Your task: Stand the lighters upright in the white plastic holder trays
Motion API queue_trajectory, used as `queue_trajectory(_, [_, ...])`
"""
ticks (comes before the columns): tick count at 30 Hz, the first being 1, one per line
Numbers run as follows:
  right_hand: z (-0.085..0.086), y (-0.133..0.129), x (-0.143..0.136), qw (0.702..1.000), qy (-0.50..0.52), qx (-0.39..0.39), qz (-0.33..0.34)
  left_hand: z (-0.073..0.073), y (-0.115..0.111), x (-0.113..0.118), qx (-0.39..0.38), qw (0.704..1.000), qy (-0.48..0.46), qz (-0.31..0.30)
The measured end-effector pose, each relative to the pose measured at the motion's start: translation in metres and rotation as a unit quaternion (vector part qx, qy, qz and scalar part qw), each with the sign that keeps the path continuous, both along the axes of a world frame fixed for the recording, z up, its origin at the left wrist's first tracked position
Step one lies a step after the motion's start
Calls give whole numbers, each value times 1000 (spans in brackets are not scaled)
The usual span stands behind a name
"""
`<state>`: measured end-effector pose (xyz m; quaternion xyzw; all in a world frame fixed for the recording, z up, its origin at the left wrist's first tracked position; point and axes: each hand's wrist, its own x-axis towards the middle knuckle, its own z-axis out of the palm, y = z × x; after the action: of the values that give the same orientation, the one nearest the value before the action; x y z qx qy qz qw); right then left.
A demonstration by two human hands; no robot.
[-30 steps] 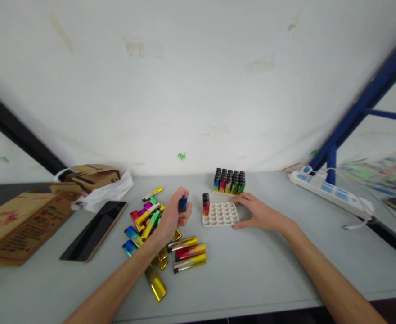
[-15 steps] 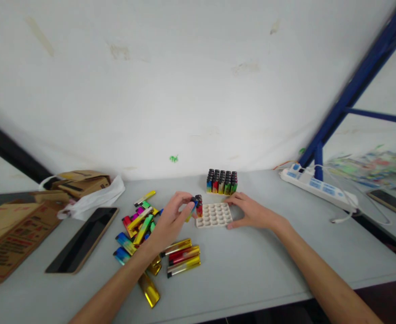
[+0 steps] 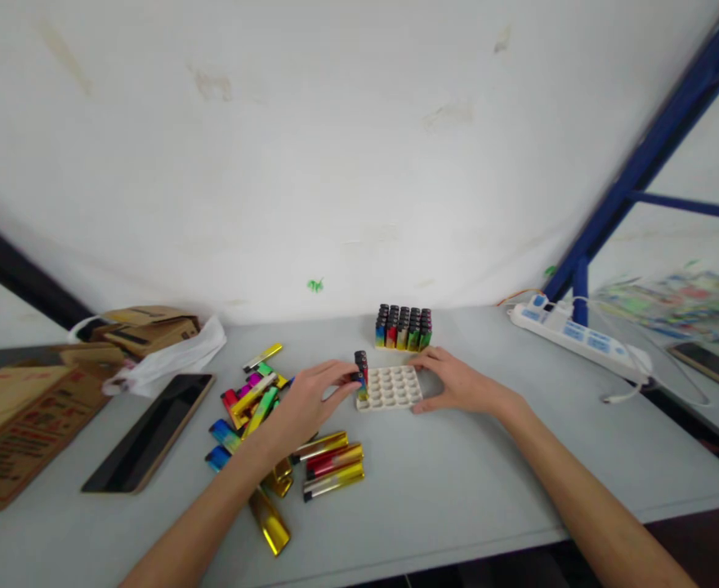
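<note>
My left hand (image 3: pixel 303 407) pinches a blue and yellow lighter (image 3: pixel 363 389) between thumb and fingers. That lighter is upright at the left column of a white tray (image 3: pixel 395 389) with rows of round-cornered pockets. Just behind it, other upright lighters partly show, one of them red; their exact number is hidden. At the tray's right side, my right hand (image 3: pixel 457 384) holds the edge, with the thumb at the near corner and the fingers at the far one. A pile of loose shiny lighters (image 3: pixel 261 412) lies under and around my left hand and forearm.
Behind the tray stands a full block of upright lighters (image 3: pixel 404 331). To the left are a black phone-like slab (image 3: pixel 149 433), cardboard boxes (image 3: pixel 25 433) and a white plastic bag (image 3: pixel 176 359). A power strip (image 3: pixel 580 336) with cables lies at the right, near a blue frame (image 3: pixel 580 286).
My left hand has lowered the blue and yellow lighter from a tilted position to upright at the tray's left column. My right hand stays at the tray's right edge.
</note>
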<state>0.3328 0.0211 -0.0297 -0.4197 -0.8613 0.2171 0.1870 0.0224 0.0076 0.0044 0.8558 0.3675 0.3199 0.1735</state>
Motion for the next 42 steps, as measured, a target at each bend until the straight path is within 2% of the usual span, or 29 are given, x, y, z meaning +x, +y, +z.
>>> queue_trajectory(3, [-1,1,1,1000,0,-5,-5,2,-2,1,-28,999,16,-2])
queue_trajectory(6, [-2,1,2,1000,-4,-9,-8,-3,-4,6,-80,996,16,19])
queue_trajectory(9, [-3,1,2,1000,-6,-13,-8,-4,-1,6,-86,995,31,40])
queue_trajectory(11, [-2,1,2,1000,-3,-15,-8,1,2,-1,-92,993,57,40])
queue_trajectory(15, [0,0,2,1000,2,-12,-6,17,5,-26,-151,977,150,-7])
queue_trajectory(18, [1,0,2,1000,3,-13,-2,23,1,-40,-194,957,208,-61])
queue_trajectory(21, [1,0,2,1000,0,-16,-5,22,-2,-44,-227,942,226,-96])
queue_trajectory(25, [2,-1,1,1000,-6,-13,-5,16,-1,-41,-221,943,216,-121])
queue_trajectory(29, [2,-1,1,1000,-4,-15,-5,12,1,-36,-222,947,208,-106])
queue_trajectory(33, [0,-1,1,1000,2,-11,-8,11,0,-26,-214,959,160,-90])
queue_trajectory(37, [-1,0,1,1000,3,-11,-6,16,-1,-17,-222,973,25,-58])
queue_trajectory(40, [0,0,0,1000,0,-12,-3,17,1,-15,-274,958,-81,-18])
queue_trajectory(42, [1,-1,0,1000,2,-14,-4,16,4,-16,-278,949,-149,-2])
